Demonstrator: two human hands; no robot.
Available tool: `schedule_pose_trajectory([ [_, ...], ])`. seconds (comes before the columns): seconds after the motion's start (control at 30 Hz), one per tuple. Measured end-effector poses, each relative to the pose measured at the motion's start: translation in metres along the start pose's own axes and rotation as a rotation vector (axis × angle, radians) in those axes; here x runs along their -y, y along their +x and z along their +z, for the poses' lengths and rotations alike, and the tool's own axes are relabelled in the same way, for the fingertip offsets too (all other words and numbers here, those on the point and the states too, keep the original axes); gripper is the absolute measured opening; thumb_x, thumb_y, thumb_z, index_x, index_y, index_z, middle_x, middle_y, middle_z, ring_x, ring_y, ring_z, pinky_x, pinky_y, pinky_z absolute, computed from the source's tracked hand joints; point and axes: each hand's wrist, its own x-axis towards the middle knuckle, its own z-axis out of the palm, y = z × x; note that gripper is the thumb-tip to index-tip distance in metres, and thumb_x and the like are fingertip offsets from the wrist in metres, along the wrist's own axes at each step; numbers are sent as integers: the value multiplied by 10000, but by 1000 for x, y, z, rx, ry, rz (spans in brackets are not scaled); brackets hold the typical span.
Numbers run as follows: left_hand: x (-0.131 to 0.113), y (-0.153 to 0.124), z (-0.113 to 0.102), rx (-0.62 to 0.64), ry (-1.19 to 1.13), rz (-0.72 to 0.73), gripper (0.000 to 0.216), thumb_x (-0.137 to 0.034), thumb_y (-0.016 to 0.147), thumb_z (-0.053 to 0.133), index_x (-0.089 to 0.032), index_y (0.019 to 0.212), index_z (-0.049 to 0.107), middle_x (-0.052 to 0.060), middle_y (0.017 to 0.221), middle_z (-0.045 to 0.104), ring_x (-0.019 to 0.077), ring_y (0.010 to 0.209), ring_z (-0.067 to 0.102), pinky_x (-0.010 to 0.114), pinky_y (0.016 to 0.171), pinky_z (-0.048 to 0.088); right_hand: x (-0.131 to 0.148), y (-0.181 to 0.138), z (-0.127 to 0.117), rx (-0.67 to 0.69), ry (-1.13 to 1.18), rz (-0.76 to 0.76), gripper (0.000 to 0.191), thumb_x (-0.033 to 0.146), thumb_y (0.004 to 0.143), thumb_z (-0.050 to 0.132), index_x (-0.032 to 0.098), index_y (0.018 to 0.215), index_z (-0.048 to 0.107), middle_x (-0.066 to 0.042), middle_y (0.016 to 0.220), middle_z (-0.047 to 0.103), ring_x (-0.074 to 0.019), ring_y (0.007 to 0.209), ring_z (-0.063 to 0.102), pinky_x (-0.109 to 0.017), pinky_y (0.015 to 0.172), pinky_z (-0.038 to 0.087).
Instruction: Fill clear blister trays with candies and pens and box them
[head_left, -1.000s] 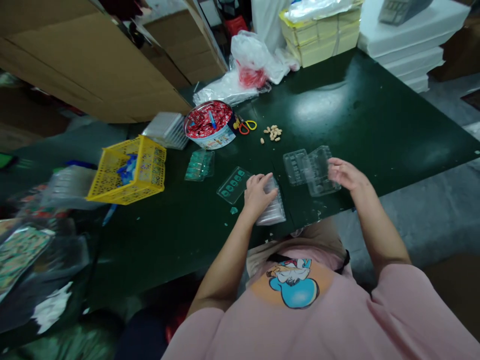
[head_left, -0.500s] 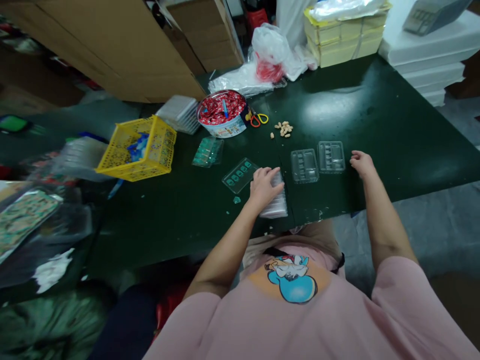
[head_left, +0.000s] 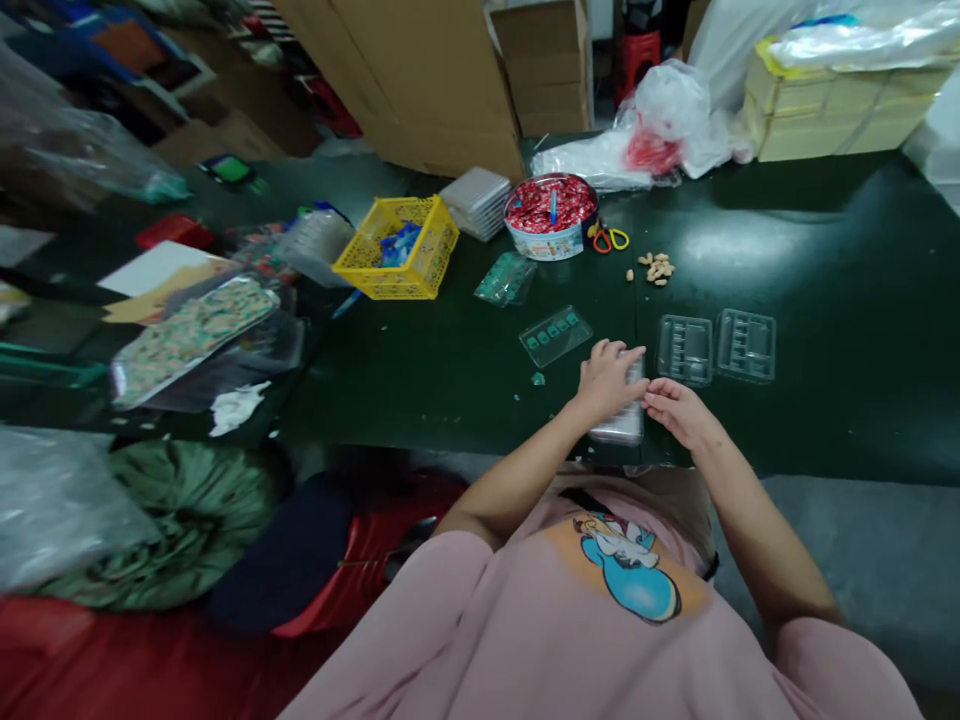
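Nearest to us, at the front edge of the dark green desk [head_left: 825, 400], we see the left hand [head_left: 604, 382] lying palm-down on a stack of clear plastic trays [head_left: 619, 425], its fingers [head_left: 622, 352] spread loosely over the top of the stack rather than closed around it. The right hand [head_left: 675, 410] sits just beside it, its fingertips touching the right side of the same stack; we cannot tell whether those fingers actually pinch a tray or merely rest against it, since the view is small and soft there. Just beyond the hands, to the right, two empty clear trays [head_left: 716, 348] lie flat side by side. To the left of the hands lies a tray with green pieces [head_left: 556, 334], and a loose green bit [head_left: 538, 378] lies near it. Farther back we find another tray of green pieces [head_left: 506, 280], a yellow basket [head_left: 397, 262], a round tin of red wrapped sweets [head_left: 551, 215], scissors [head_left: 609, 238] with coloured handles just beside the tin, and a small heap of peanuts [head_left: 658, 268]. At the far edge stand cardboard boxes [head_left: 450, 90] and a plastic bag [head_left: 660, 120].
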Motion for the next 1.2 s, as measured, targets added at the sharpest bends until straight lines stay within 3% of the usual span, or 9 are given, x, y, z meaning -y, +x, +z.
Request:
schedule_pose_trajectory([
  [0.37,-2,-1,-1,23,-52,-6,541,-413,839,563,-324,1368,493,65,1392,457,307,1352,263,525,1006,397,-5,3,-3,-13,16,-9,381,279,508,887,228,722,577,55,701,615,-87,624,584,-243,642,487],
  [0.6,0,-1,-2,15,-35,18,543,-436,841,563,-318,1367,498,64,1390,467,293,1345,285,494,995,413,-14,11,-4,7,85,-18,359,245,522,858,232,722,561,63,688,578,-76,598,542,-243,633,488],
  [0.87,0,4,-2,0,-25,2,538,-419,837,584,-308,1359,514,78,1374,484,296,1341,303,483,1000,405,-3,4,-22,-81,107,-48,431,302,487,891,223,779,583,53,708,637,-81,636,597,-223,636,477],
  [0.97,-1,6,-2,6,-19,11,541,-420,834,590,-311,1358,515,75,1374,483,300,1342,299,486,1014,395,0,-2,-16,-37,38,-56,421,332,515,887,219,797,596,32,751,665,-109,694,637,-222,623,469],
  [1.2,1,7,-1,7,-37,10,550,-415,825,604,-306,1357,516,79,1365,476,302,1334,302,499,1046,369,5,6,0,32,12,-35,410,299,498,882,209,736,560,60,640,617,-98,630,609,-197,547,412],
])
